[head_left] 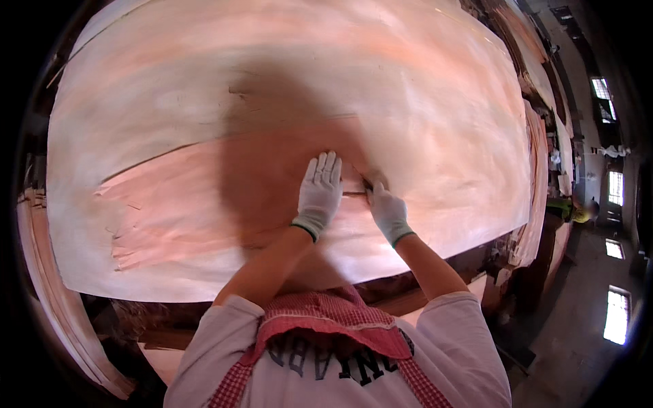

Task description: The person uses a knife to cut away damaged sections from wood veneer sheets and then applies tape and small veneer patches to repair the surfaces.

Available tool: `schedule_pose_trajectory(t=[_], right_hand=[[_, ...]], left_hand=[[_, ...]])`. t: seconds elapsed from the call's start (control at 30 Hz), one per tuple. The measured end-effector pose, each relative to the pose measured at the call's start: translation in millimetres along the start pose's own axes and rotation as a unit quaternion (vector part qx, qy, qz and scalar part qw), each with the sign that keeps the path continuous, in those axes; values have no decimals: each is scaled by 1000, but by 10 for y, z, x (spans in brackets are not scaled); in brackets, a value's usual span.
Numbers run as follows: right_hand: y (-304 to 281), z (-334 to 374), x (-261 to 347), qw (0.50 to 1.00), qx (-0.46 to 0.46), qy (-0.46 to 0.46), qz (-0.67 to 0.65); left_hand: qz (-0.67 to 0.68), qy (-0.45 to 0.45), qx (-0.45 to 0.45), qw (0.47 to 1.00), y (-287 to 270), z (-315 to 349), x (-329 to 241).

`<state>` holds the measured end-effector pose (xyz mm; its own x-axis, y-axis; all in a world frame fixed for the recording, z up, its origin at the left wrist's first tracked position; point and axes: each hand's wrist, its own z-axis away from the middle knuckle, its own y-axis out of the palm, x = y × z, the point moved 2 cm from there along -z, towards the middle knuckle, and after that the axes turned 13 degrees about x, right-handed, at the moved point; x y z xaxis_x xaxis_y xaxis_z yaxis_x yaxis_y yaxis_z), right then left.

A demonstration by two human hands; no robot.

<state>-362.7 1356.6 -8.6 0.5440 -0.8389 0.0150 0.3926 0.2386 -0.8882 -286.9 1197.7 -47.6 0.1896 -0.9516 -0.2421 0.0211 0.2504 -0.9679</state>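
A long strip of reddish wood veneer [177, 197] with ragged ends lies on a large pale veneer sheet [449, 136]. My left hand [320, 194], in a white glove with a green cuff, rests flat on the strip near its right end, fingers stretched out. Just to its right, my gloved right hand [389, 212] is closed around a small dark tool [368, 185], mostly hidden by the fingers. Between the hands, a short dark line crosses the veneer; whether it is a slit or part of the tool cannot be made out.
Stacked veneer sheets [58, 272] stand along the left side, and more stacks [534, 183] line the right. Another person in bright green [575, 211] is far off at the right, near a wall with windows [615, 316]. My shadow falls across the sheet.
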Motion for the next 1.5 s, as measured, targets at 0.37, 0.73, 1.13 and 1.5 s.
schedule_pose_trajectory(t=[0.37,0.73,1.13,1.5], right_hand=[[-865,-1064,-53,930,-206,-104,-287],[-1187,-1250,408,957,-219,-124,-141],[-683,-1860,93,950,-35,-185,-249],[-1613,-275,885,905,-322,-197,-198]], left_hand=[[1,-2,-37,999,-62,45,-7],[23,6,-99,995,-34,150,7],[23,7,-86,996,-44,129,10],[206,11,-114,972,-152,190,95]])
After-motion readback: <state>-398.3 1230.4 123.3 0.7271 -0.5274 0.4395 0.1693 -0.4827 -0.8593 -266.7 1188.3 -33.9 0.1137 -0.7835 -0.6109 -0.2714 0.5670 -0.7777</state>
